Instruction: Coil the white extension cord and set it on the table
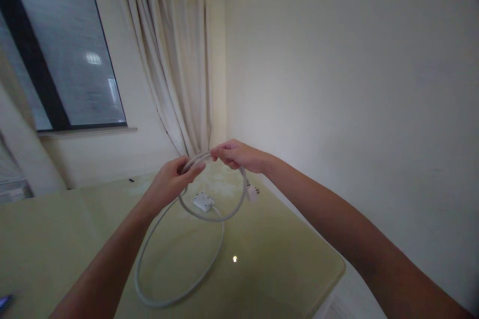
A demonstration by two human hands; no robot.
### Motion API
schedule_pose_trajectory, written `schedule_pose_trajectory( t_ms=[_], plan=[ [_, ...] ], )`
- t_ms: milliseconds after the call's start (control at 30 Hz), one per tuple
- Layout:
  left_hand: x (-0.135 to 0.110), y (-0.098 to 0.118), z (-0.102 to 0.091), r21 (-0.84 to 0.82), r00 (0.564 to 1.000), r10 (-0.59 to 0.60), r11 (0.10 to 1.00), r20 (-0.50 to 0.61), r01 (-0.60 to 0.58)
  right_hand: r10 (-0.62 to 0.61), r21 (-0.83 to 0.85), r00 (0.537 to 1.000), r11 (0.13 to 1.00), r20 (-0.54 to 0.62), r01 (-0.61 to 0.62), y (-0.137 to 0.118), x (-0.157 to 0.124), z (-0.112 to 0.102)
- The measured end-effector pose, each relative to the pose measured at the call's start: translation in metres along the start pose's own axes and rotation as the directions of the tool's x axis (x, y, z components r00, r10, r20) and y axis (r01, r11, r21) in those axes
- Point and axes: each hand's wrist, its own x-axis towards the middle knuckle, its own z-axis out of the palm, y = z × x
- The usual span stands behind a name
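A white power cord (232, 215) is partly coiled between my two hands above the table. My left hand (172, 179) is closed round the coil at its left side, thumb along the strands. At the top of the coil, my right hand (239, 154) pinches the cord with its fingertips. A white plug (252, 193) with metal prongs hangs just below my right hand. The white socket block (204, 202) of the extension cord lies on the table behind the coil. From it a wide loop of cord spreads toward me and rises to my left hand.
The pale yellow-green table (284, 259) has a glossy top and a rounded corner at the right. A small dark object (131, 180) lies near its back edge. Part of a dark device (5, 303) shows at lower left. Curtains (179, 60), a window and a bare wall (337, 84) stand behind.
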Motion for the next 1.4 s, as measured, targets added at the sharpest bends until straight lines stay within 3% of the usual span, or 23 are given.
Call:
schedule_pose_trajectory(
  t_ms=[100, 167, 267, 367, 467, 600, 667, 733, 800, 867, 1000, 1100, 1167, 1300, 1400],
  plan=[
    [-0.017, -0.035, 0.001, -0.122, 0.987, -0.106, 0.985, 0.119, 0.120, 0.047, 0.119, 0.991, 0.992, -0.129, -0.032, -0.008, -0.003, -0.010],
    [-0.031, -0.056, 0.008, -0.177, 0.965, -0.196, 0.958, 0.176, 0.227, 0.085, 0.186, 0.986, 0.981, -0.145, -0.058, -0.011, -0.005, -0.015],
    [-0.053, -0.077, 0.021, -0.322, 0.909, -0.300, 0.864, 0.290, 0.387, 0.108, 0.226, 0.987, 0.971, -0.118, -0.079, -0.011, -0.007, -0.019],
    [-0.076, -0.094, 0.031, -0.415, 0.860, -0.358, 0.764, 0.364, 0.494, 0.090, 0.249, 0.974, 0.968, -0.206, -0.037, -0.010, -0.009, -0.025],
    [-0.103, -0.110, 0.038, -0.494, 0.813, -0.445, 0.646, 0.375, 0.581, 0.072, 0.187, 0.913, 0.982, -0.401, 0.004, -0.008, -0.012, -0.038],
    [-0.134, -0.119, 0.046, -0.664, 0.726, -0.444, 0.318, 0.526, 0.676, -0.113, -0.144, 0.781, 0.989, -0.615, 0.030, -0.002, -0.015, -0.060],
    [-0.140, -0.115, 0.047, -0.730, 0.702, -0.435, 0.134, 0.564, 0.670, -0.291, -0.401, 0.719, 0.916, -0.631, 0.018, 0.002, -0.017, -0.067],
    [-0.138, -0.104, 0.043, -0.827, 0.734, -0.448, -0.025, 0.511, 0.561, -0.458, -0.639, 0.673, 0.769, -0.581, -0.028, 0.006, -0.020, -0.067],
    [-0.130, -0.086, 0.033, -0.905, 0.787, -0.454, -0.135, 0.418, 0.403, -0.541, -0.786, 0.677, 0.612, -0.500, -0.091, 0.009, -0.025, -0.061],
    [-0.119, -0.061, 0.018, -0.942, 0.840, -0.428, -0.185, 0.334, 0.281, -0.535, -0.856, 0.724, 0.495, -0.435, -0.150, 0.012, -0.030, -0.049],
    [-0.089, -0.004, -0.003, -0.981, 0.938, -0.294, -0.105, 0.186, 0.161, -0.435, -0.904, 0.811, 0.344, -0.392, -0.252, 0.022, -0.034, -0.022],
    [-0.059, 0.028, 0.004, -0.988, 0.968, -0.202, -0.009, 0.151, 0.152, -0.413, -0.904, 0.828, 0.357, -0.379, -0.236, 0.033, -0.027, -0.009],
    [-0.039, 0.042, 0.019, -0.983, 0.971, -0.189, 0.086, 0.143, 0.161, -0.412, -0.869, 0.818, 0.453, -0.401, -0.198, 0.040, -0.019, -0.004],
    [-0.005, 0.056, 0.052, -0.899, 0.985, -0.140, 0.410, 0.104, 0.153, -0.347, -0.681, 0.807, 0.726, -0.478, -0.092, 0.051, -0.006, 0.000],
    [0.010, 0.060, 0.062, -0.847, 0.984, -0.165, 0.513, 0.060, 0.138, -0.253, -0.482, 0.836, 0.876, -0.487, -0.016, 0.054, -0.005, 0.004]
  ],
)
